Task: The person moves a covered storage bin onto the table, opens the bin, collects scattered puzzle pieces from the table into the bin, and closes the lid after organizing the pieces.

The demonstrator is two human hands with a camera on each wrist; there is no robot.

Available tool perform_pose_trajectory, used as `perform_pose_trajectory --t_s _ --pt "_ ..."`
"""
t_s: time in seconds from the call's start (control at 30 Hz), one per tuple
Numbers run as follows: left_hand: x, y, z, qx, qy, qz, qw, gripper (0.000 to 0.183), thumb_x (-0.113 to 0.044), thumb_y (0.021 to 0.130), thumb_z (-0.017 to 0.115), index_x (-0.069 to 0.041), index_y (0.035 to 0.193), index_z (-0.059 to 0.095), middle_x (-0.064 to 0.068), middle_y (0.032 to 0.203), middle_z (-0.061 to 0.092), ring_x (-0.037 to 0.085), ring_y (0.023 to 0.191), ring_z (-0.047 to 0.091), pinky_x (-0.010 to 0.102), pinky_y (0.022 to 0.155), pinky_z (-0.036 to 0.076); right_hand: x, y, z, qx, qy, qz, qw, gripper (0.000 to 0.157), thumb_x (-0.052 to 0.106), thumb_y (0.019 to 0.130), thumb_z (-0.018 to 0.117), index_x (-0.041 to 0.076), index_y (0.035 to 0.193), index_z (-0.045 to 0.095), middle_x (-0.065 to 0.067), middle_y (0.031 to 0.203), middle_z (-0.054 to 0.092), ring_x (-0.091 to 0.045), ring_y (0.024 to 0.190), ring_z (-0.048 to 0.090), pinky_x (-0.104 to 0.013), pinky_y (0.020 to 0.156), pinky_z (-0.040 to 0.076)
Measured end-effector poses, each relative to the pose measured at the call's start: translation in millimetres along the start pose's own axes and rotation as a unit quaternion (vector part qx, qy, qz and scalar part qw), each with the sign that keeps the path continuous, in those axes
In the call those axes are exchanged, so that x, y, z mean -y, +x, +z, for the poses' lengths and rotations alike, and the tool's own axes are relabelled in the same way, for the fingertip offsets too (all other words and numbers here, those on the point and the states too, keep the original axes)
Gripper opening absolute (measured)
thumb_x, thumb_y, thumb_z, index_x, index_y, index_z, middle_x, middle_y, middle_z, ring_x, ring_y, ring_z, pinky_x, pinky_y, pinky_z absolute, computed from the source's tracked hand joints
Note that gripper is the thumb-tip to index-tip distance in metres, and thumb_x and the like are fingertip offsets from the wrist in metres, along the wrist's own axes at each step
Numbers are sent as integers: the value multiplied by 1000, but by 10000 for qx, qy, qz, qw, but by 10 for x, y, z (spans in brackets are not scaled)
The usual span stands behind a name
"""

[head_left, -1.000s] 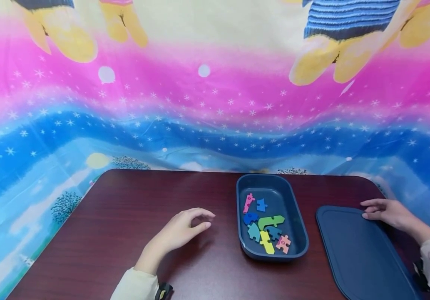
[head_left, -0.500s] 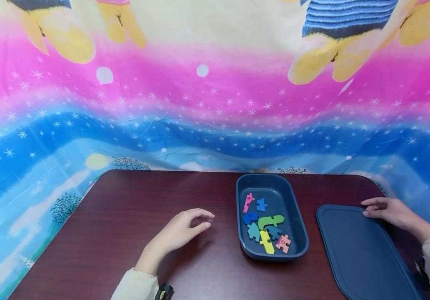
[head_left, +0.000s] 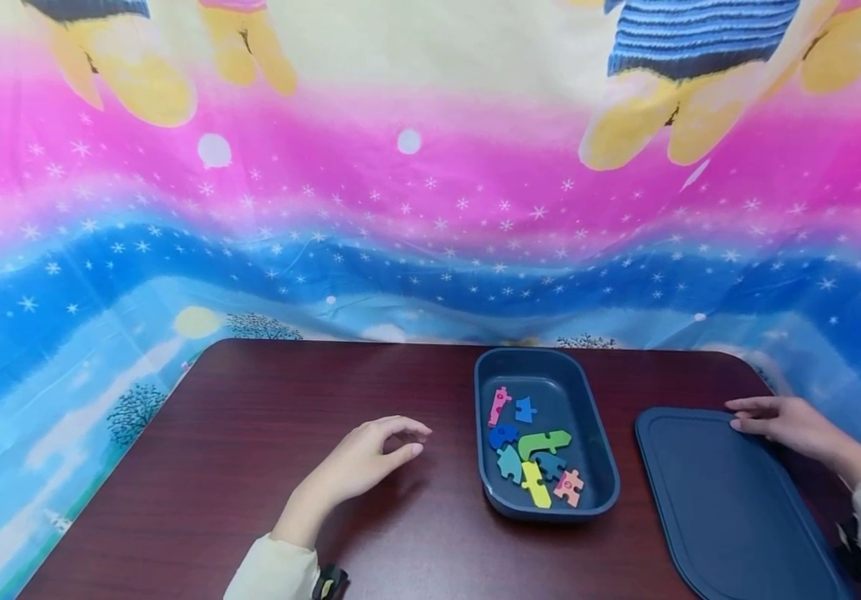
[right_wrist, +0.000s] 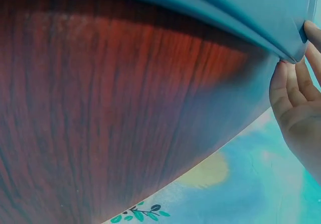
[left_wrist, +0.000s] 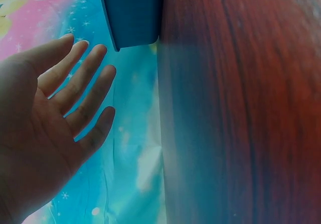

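A dark blue box (head_left: 598, 433) stands on the table with several puzzle pieces lying flat inside. Among them are a green piece (head_left: 546, 442), a yellow piece (head_left: 535, 485) and a pink piece (head_left: 500, 407). My left hand (head_left: 362, 458) hovers left of the box, touching nothing, its fingers loosely bent; the left wrist view shows its bare palm (left_wrist: 45, 138). On the right, my right hand (head_left: 793, 429) pinches the far edge of a flat dark blue lid (head_left: 730, 500). In the right wrist view, the thumb is on one face of the lid (right_wrist: 241, 8) and the fingers lie against its edge.
The dark red wooden table (head_left: 250, 433) has rounded far corners. A printed cloth (head_left: 400, 208) with pink and blue bands hangs behind it and down its left and right sides. The lid's near end runs out of the head view.
My right hand and the lid have shifted very slightly to the right and away. The left hand, the box and its puzzle pieces stay as they were.
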State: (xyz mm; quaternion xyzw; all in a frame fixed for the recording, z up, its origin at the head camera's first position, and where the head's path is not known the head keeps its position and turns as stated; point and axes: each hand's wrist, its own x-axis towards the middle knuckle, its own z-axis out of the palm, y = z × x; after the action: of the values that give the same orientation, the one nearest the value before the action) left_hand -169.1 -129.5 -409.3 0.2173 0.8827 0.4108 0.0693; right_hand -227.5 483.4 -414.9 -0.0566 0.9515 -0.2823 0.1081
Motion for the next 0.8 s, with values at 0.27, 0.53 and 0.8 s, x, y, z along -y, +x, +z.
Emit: perform_pose_trajectory --t_s 0.27,0.53,0.8 --pt "-4 -1 -7 26 -39 9 10000 28 -30 100 61 -18 125 67 -14 115 66 10 110 61 44 97 48 48 -8 -46 123 -168 82 9998 59 36 103 53 -12 137 50 -38 129 53 -56 114 51 -54 80 52" --pt "-21 0 -9 -11 27 38 10000 28 -29 100 61 -18 124 67 -14 114 66 10 110 61 44 97 48 121 -41 -70 115 -230 -8 9997 53 32 105 50 -13 134 52 -39 127 53 -50 107 57 -52 77 52" --pt "-26 -10 -26 -32 120 23 9999 28 -30 100 61 -19 125 67 -15 114 66 9 110 61 42 97 48 180 -52 -111 233 -143 -101 9996 52 29 106 48 -15 134 49 -35 122 57 -36 99 63 -47 76 53"
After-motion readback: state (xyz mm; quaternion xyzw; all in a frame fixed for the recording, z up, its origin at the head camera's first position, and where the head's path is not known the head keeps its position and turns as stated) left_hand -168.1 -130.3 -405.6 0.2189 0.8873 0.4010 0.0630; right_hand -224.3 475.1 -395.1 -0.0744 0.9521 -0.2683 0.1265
